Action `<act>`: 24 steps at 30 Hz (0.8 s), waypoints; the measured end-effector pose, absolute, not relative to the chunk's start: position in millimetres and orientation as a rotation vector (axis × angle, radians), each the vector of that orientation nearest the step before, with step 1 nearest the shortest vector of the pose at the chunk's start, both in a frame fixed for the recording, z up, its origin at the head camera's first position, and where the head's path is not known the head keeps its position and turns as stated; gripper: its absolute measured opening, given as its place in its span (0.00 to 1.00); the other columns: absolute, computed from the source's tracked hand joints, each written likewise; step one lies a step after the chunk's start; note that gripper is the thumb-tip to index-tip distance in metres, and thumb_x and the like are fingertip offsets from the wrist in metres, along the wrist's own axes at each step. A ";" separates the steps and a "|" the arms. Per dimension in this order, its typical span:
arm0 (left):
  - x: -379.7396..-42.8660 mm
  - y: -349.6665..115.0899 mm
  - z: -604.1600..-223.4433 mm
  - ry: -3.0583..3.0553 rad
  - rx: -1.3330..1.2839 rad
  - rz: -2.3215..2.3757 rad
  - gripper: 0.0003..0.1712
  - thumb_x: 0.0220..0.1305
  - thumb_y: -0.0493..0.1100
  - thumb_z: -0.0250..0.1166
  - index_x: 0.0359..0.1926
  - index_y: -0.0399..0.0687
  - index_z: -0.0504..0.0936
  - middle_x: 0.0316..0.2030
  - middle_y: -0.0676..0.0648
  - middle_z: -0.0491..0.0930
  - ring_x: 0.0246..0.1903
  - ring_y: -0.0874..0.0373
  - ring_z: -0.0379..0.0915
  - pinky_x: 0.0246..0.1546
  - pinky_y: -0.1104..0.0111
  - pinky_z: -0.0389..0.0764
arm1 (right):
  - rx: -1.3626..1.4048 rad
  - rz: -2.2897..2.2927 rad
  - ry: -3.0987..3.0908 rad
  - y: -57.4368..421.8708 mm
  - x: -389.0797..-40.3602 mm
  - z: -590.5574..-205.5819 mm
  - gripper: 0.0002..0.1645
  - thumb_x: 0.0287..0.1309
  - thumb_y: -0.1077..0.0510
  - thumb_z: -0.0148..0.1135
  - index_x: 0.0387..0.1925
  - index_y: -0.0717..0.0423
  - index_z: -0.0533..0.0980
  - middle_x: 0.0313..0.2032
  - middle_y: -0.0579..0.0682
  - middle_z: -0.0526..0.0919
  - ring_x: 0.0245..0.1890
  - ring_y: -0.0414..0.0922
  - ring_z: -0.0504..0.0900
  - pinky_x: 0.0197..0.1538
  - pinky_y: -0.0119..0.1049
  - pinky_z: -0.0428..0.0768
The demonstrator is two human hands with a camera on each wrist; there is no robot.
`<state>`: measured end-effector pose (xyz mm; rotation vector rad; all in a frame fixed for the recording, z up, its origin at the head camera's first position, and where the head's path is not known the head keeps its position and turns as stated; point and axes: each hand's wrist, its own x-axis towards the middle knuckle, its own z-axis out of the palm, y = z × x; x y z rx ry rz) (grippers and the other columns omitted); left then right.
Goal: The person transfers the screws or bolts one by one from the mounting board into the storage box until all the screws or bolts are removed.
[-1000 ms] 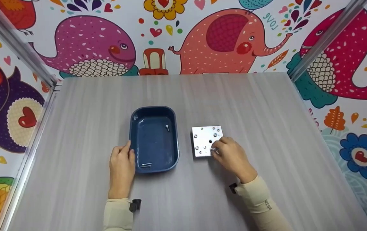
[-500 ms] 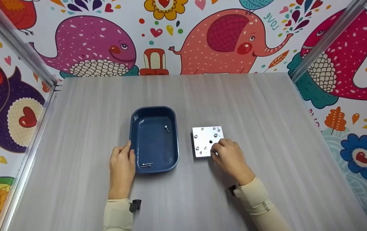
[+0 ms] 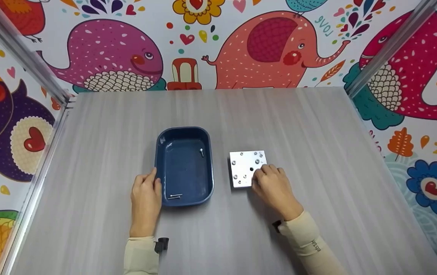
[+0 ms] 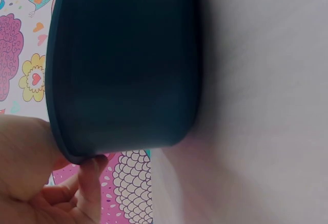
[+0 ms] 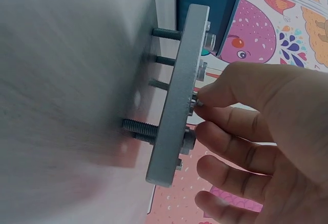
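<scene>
In the head view my left hand grips the left rim of a blue plastic tray, its fingertips at the rim in the left wrist view. One screw lies near the tray's right wall, and two more screws lie at its front left. To the right, my right hand is over the near right corner of a square metal plate. Thumb and index finger pinch a small screw at the plate's face. Several screws stand in the plate, their threaded shanks protruding underneath.
Both objects stand on a grey wood-grain table, the tray left of the plate with a gap between. Panels with cartoon animals close off the back and sides. Metal rails run along the corners.
The pinched screw, partly visible between my right fingertips a second ago, is now hidden by them in the head view. The screw at the tray's right has shifted slightly. My left hand stays put.
</scene>
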<state>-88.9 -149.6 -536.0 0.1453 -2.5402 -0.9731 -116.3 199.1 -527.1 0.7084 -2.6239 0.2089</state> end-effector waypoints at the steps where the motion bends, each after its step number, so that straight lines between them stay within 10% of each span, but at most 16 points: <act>1: -89.0 -149.5 -535.9 -2.542 0.148 -0.973 0.19 0.66 0.28 0.63 0.57 0.27 0.79 0.42 0.31 0.77 0.43 0.37 0.77 0.47 0.49 0.79 | 0.708 0.210 -2.621 199.4 -116.3 -526.7 0.06 0.50 0.63 0.71 0.25 0.57 0.79 0.25 0.52 0.76 0.25 0.53 0.75 0.27 0.48 0.73; 24: -88.7 -149.1 -535.1 -2.548 0.142 -0.977 0.19 0.66 0.28 0.63 0.58 0.27 0.79 0.42 0.30 0.77 0.43 0.37 0.77 0.48 0.50 0.80 | 0.705 0.324 -2.603 191.3 -117.1 -497.5 0.06 0.50 0.61 0.70 0.29 0.54 0.79 0.29 0.49 0.76 0.30 0.52 0.75 0.34 0.49 0.74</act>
